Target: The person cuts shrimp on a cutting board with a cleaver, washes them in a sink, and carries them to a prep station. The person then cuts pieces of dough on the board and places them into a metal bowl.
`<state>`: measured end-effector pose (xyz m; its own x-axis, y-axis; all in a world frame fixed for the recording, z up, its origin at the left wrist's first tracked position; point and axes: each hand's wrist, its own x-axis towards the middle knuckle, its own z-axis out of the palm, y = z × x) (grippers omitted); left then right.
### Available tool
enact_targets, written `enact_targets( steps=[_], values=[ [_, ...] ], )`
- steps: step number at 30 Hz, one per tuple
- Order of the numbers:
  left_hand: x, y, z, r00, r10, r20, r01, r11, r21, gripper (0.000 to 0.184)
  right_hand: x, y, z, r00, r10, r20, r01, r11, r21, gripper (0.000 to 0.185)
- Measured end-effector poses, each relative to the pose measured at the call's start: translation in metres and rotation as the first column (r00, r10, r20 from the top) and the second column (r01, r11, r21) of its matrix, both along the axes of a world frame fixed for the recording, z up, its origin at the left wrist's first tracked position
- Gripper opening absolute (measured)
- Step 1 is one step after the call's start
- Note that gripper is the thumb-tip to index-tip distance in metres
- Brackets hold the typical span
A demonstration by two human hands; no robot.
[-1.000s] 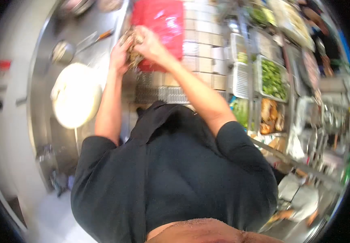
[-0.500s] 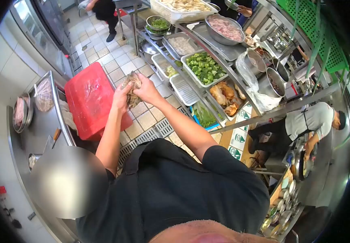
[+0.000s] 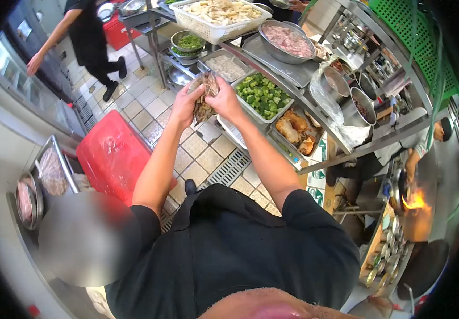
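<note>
Both of my hands are raised together above the tiled floor, closed around a brownish-grey clump [image 3: 205,109] whose exact nature I cannot make out. My left hand [image 3: 186,106] presses on it from the left, and my right hand [image 3: 226,101] grips it from the right. Just beyond the right hand lie a tray of chopped green vegetables [image 3: 263,95] and a tray of pale pieces [image 3: 227,67]. Below and left of the hands is a red lid or tub [image 3: 113,154].
A metal rack [image 3: 314,101] at the right holds a bowl of pink meat [image 3: 288,41] and a white basket [image 3: 220,32]. A person in black [image 3: 88,40] is at the upper left. Another person [image 3: 394,151] works near a flame [image 3: 415,201]. A steel counter [image 3: 62,191] stands left.
My hands have moved right, from beside the red tub to near the rack's trays, still holding the clump. The person in black shows more fully, and a flame has appeared at the right.
</note>
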<state>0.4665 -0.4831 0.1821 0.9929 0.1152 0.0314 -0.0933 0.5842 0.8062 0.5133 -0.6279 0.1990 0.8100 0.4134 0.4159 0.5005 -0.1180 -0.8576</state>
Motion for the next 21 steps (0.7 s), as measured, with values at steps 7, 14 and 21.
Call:
enact_targets(
  steps=[7, 14, 21],
  values=[
    [0.093, 0.023, 0.037, 0.989, -0.114, 0.090, 0.107, 0.992, 0.074, 0.039, 0.063, 0.022, 0.044, 0.985, -0.155, 0.070, 0.151, 0.986, 0.064, 0.050],
    [0.166, 0.028, 0.068, 0.965, -0.232, 0.123, 0.226, 0.972, 0.061, 0.040, 0.110, 0.025, 0.082, 0.955, -0.277, 0.103, 0.279, 0.960, -0.010, 0.059],
    [0.214, 0.007, 0.091, 0.957, -0.284, 0.063, 0.280, 0.958, 0.070, 0.040, 0.163, 0.008, 0.082, 0.946, -0.323, 0.015, 0.321, 0.944, 0.077, 0.059]
  ],
)
